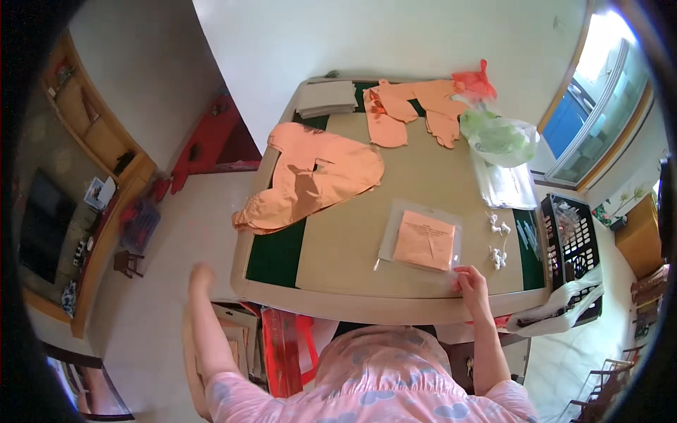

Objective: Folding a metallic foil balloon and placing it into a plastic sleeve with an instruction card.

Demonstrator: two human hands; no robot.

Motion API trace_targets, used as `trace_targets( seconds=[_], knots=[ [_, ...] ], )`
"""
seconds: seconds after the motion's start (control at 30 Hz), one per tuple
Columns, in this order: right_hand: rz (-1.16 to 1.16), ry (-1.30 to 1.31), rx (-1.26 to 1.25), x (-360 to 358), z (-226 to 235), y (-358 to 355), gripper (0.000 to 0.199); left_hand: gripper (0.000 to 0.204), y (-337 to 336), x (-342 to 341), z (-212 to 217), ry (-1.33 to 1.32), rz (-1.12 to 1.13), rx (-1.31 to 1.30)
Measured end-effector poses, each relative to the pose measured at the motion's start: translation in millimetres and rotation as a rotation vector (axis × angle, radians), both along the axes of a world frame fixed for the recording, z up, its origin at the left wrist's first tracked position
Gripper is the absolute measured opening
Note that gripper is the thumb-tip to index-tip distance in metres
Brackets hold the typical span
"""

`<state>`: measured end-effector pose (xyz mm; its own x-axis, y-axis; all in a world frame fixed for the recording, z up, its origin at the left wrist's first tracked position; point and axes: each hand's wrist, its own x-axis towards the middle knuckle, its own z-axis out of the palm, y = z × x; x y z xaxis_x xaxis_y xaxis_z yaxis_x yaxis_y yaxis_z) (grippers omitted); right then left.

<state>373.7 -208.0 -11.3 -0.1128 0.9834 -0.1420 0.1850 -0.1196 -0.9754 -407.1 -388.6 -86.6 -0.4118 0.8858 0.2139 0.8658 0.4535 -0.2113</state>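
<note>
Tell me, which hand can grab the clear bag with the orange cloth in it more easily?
Probably the right hand: it already touches the bag at its near corner on the table. The left hand hangs off the table's edge, far away.

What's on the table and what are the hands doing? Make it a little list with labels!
Right hand: touching the near corner of a clear bag with folded orange cloth
Left hand: off the table, held out over the floor, holding nothing
Table: tan top with green strips
Middle: big orange garment
Far side: smaller orange pieces, grey stack, green plastic bag
Right edge: small white bits, black crate
</note>
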Motion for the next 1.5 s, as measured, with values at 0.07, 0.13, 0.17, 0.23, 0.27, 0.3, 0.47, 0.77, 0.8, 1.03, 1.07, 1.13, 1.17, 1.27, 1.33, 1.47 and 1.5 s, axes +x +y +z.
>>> trace_targets(
  seconds=[0.07, 0.13, 0.17, 0.23, 0.27, 0.3, 0.47, 0.77, 0.8, 1.03, 1.07, 1.13, 1.17, 1.27, 1.33, 1.47, 1.5],
  knots=[
    [-0.080, -0.049, 0.005, 16, 8, -23, 0.023, 0.021, 98, 91, 46, -0.579, 0.267, 0.286],
    [-0.007, -0.122, 0.093, 17, 16, -28, 0.029, 0.018, 101, 143, 104, -0.484, 0.109, 0.407],
    [0.042, -0.227, 0.172, 13, 18, -27, 0.031, 0.014, 100, 168, 125, -0.379, -0.030, 0.537],
    [0.073, -0.432, 0.315, 4, 27, -25, 0.028, 0.011, 115, 238, 158, -0.400, -0.076, 0.560],
    [0.110, -0.540, 0.370, 1, 31, -25, 0.029, 0.007, 123, 256, 162, -0.405, -0.112, 0.583],
    [0.075, -0.662, 0.396, -2, 29, -24, 0.021, 0.007, 133, 253, 155, -0.421, -0.132, 0.583],
    [0.068, -0.703, 0.579, -4, 32, -15, 0.010, 0.018, 121, 28, 36, -1.331, 0.021, 0.497],
    [0.052, -0.674, 0.657, 10, 31, -12, 0.020, 0.031, 122, 83, 116, -0.031, 0.293, -0.086],
    [0.123, -0.711, 0.734, 8, 32, -8, 0.022, 0.031, 118, 101, 135, 0.048, 0.325, -0.029],
    [0.279, -0.570, 0.641, 16, 26, 0, 0.014, 0.028, 132, 242, 227, -0.050, 0.176, 0.081],
    [0.279, -0.572, 0.638, 20, 27, -1, 0.014, 0.027, 129, 227, 218, -0.293, 0.081, 0.018],
    [0.280, -0.544, 0.600, 23, 32, -4, 0.014, 0.025, 123, 196, 199, -0.527, -0.015, -0.045],
    [0.287, -0.542, 0.591, 26, 31, -12, 0.014, 0.025, 125, 174, 193, -0.573, 0.069, -0.028],
    [0.248, -0.538, 0.601, 24, 30, -7, 0.014, 0.025, 114, 122, 149, -0.700, 0.289, 0.057],
    [0.261, -0.522, 0.609, 23, 32, -3, 0.015, 0.024, 84, 68, 123, -0.775, 0.456, 0.117],
    [0.247, -0.560, 0.618, 25, 33, -8, 0.012, 0.020, 103, 141, 167, -0.170, 0.380, 0.220],
    [0.246, -0.558, 0.617, 24, 34, -8, 0.012, 0.018, 104, 180, 183, -0.197, 0.318, 0.352]
  ],
)
